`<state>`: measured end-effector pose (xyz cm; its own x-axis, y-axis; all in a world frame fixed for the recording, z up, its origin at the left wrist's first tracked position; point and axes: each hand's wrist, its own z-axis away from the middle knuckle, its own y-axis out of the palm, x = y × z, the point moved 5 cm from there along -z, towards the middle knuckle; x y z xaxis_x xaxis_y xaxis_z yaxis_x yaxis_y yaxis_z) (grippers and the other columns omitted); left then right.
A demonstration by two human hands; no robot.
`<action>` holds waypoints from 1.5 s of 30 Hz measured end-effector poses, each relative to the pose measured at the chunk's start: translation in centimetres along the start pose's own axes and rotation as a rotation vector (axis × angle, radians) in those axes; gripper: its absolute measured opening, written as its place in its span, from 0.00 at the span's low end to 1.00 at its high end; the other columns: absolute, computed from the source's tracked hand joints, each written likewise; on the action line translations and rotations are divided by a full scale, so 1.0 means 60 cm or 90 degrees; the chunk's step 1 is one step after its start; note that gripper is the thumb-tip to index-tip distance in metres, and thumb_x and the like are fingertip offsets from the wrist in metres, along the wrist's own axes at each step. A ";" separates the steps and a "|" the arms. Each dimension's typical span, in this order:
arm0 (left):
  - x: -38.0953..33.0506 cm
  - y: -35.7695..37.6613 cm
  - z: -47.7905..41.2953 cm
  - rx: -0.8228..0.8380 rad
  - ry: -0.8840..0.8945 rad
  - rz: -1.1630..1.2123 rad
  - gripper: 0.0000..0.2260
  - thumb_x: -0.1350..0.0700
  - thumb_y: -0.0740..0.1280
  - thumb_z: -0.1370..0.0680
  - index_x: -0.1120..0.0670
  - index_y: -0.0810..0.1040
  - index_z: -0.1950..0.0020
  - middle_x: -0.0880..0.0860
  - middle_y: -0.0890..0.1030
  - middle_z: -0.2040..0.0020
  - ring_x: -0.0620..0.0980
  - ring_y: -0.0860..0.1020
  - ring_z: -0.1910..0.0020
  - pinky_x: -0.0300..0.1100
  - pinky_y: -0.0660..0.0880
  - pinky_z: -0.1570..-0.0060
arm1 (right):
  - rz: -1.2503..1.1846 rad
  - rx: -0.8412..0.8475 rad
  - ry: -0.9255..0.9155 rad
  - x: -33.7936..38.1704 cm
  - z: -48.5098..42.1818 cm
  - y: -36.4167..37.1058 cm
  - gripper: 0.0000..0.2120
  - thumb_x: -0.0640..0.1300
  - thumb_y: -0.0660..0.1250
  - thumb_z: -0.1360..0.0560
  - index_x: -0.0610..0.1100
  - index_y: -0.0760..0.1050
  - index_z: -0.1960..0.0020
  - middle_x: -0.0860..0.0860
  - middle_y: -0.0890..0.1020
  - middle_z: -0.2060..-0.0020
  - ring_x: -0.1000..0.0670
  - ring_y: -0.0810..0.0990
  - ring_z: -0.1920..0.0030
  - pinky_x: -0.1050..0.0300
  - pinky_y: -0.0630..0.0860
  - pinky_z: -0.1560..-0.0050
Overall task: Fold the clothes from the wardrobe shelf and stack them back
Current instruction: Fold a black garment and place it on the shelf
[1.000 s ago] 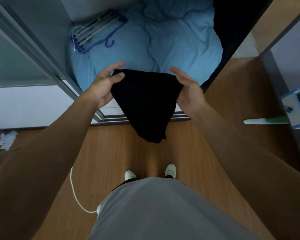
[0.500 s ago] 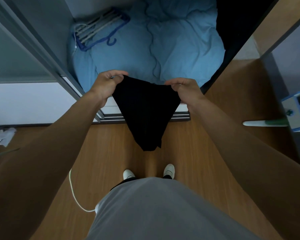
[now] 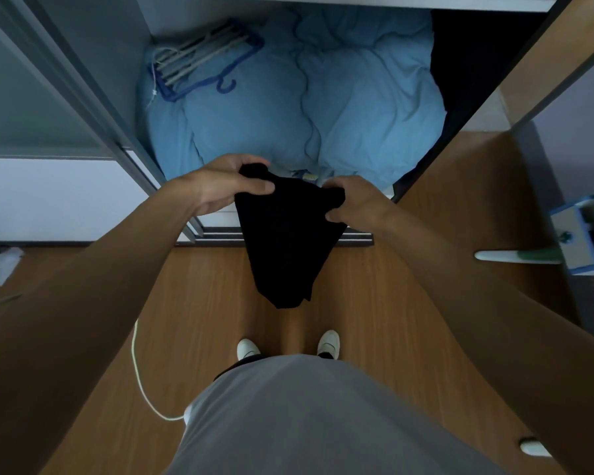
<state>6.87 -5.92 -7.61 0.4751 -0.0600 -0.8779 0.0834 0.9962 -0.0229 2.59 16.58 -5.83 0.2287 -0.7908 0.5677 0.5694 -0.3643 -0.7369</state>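
Observation:
A black garment hangs in the air in front of the open wardrobe, narrowing to a point above the floor. My left hand grips its upper left corner, fingers curled over the cloth. My right hand grips the upper right corner. The two hands are close together at the top edge. Behind them, on the wardrobe's bottom shelf, lies a bulky light blue duvet.
Blue and white hangers lie on the duvet at the back left. Dark clothing fills the wardrobe's right side. Sliding door tracks run along the wood floor. A white cable lies left of my feet; a blue and white object sits at right.
My hands have closed on the garment's top corners and moved nearer each other. The cloth has bunched narrower between them and hangs a little lower.

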 end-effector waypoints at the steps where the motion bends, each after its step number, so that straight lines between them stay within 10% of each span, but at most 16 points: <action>1: -0.003 0.004 0.001 0.004 0.001 -0.104 0.27 0.63 0.76 0.28 0.54 0.73 0.31 0.52 0.80 0.38 0.48 0.79 0.40 0.38 0.74 0.37 | 0.060 -0.017 -0.013 0.004 -0.001 0.003 0.15 0.34 0.71 0.27 0.35 0.78 0.40 0.40 0.81 0.43 0.42 0.79 0.41 0.49 0.74 0.39; 3: -0.012 0.008 0.000 -0.028 0.020 -0.343 0.27 0.62 0.77 0.29 0.53 0.75 0.32 0.48 0.78 0.40 0.45 0.77 0.41 0.35 0.71 0.39 | 0.095 -0.052 -0.003 0.004 -0.003 0.003 0.03 0.34 0.68 0.25 0.37 0.80 0.52 0.37 0.82 0.48 0.39 0.80 0.45 0.50 0.74 0.43; 7: -0.029 -0.007 -0.001 -0.163 0.061 -0.557 0.05 0.63 0.73 0.26 0.57 0.81 0.52 0.54 0.80 0.56 0.52 0.78 0.55 0.39 0.70 0.57 | 0.115 -0.106 0.031 -0.009 -0.006 -0.019 0.11 0.37 0.65 0.21 0.41 0.75 0.63 0.38 0.80 0.56 0.38 0.78 0.51 0.51 0.72 0.53; 10: -0.036 -0.024 0.001 -0.229 0.097 -0.602 0.07 0.60 0.73 0.25 0.56 0.77 0.61 0.54 0.78 0.61 0.52 0.76 0.59 0.40 0.68 0.59 | 0.106 -0.110 0.016 -0.003 -0.007 -0.037 0.19 0.41 0.65 0.21 0.48 0.66 0.69 0.44 0.76 0.58 0.38 0.78 0.49 0.47 0.76 0.50; 15: -0.039 -0.066 0.006 -0.239 0.189 -0.348 0.09 0.58 0.78 0.30 0.54 0.79 0.63 0.47 0.74 0.59 0.42 0.75 0.60 0.30 0.70 0.58 | -0.122 -0.139 -0.052 0.001 -0.013 -0.058 0.09 0.42 0.68 0.21 0.37 0.82 0.49 0.46 0.76 0.36 0.46 0.73 0.33 0.55 0.69 0.33; 21: -0.012 -0.060 0.007 -0.144 0.236 0.088 0.23 0.56 0.78 0.33 0.51 0.78 0.40 0.48 0.83 0.44 0.46 0.81 0.42 0.36 0.76 0.45 | -0.667 -0.084 -0.056 0.013 0.000 -0.063 0.06 0.41 0.68 0.21 0.40 0.83 0.48 0.49 0.86 0.58 0.51 0.85 0.57 0.60 0.81 0.59; 30: 0.011 0.013 -0.013 -0.063 0.139 0.032 0.35 0.44 0.83 0.40 0.50 0.79 0.36 0.48 0.84 0.42 0.46 0.81 0.41 0.36 0.77 0.44 | -0.791 -0.043 -0.016 0.014 0.010 -0.074 0.10 0.44 0.71 0.24 0.41 0.84 0.45 0.42 0.85 0.46 0.43 0.84 0.45 0.52 0.81 0.44; 39: -0.045 0.081 -0.015 -0.052 0.151 0.133 0.11 0.48 0.76 0.29 0.41 0.85 0.48 0.49 0.85 0.45 0.49 0.83 0.43 0.40 0.78 0.46 | -0.809 -0.091 0.007 -0.050 0.027 -0.098 0.17 0.52 0.67 0.21 0.44 0.79 0.36 0.49 0.85 0.44 0.51 0.84 0.43 0.62 0.81 0.51; 45: -0.069 0.051 0.000 -0.113 0.124 0.245 0.11 0.53 0.76 0.29 0.50 0.85 0.47 0.54 0.85 0.46 0.53 0.84 0.45 0.43 0.81 0.52 | -0.630 0.006 -0.011 -0.072 0.013 -0.012 0.21 0.50 0.72 0.26 0.44 0.77 0.35 0.50 0.84 0.42 0.51 0.82 0.40 0.58 0.77 0.37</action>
<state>5.20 -2.60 -4.06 0.2675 0.3125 -0.9115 -0.2257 0.9400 0.2560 1.78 20.66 -7.48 -0.3424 -0.1238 0.9314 0.5154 -0.8535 0.0761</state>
